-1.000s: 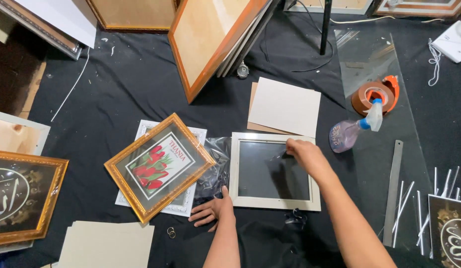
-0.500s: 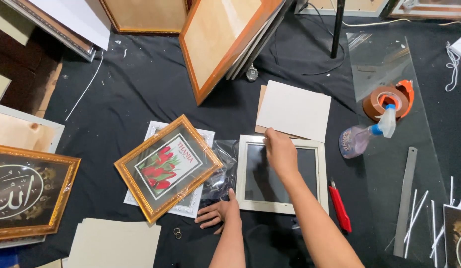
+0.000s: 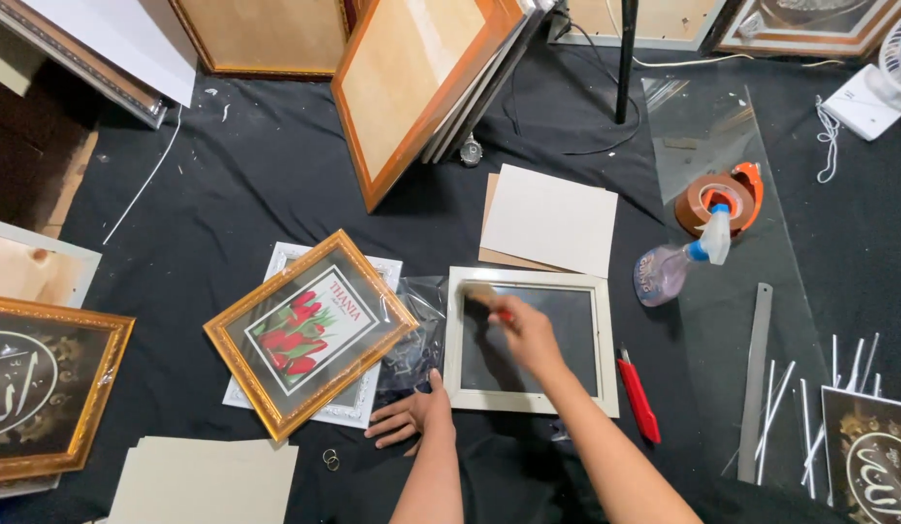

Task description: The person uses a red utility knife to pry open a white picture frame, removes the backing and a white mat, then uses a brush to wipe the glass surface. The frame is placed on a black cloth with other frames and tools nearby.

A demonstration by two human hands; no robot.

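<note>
Pressing flat on the black cloth (image 3: pixel 276 175), the left hand (image 3: pixel 407 415) holds nothing, touching the white frame (image 3: pixel 530 403). On that frame's glass the right hand (image 3: pixel 526 332) grips a small brush (image 3: pixel 486 297)

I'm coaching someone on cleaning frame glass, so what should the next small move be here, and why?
Probably sweep the right hand rightward across the glass of the white frame. It sits near the pane's upper left corner, holding something small, so most of the glass lies to its right, while the left hand braces the frame's lower left corner.
</note>
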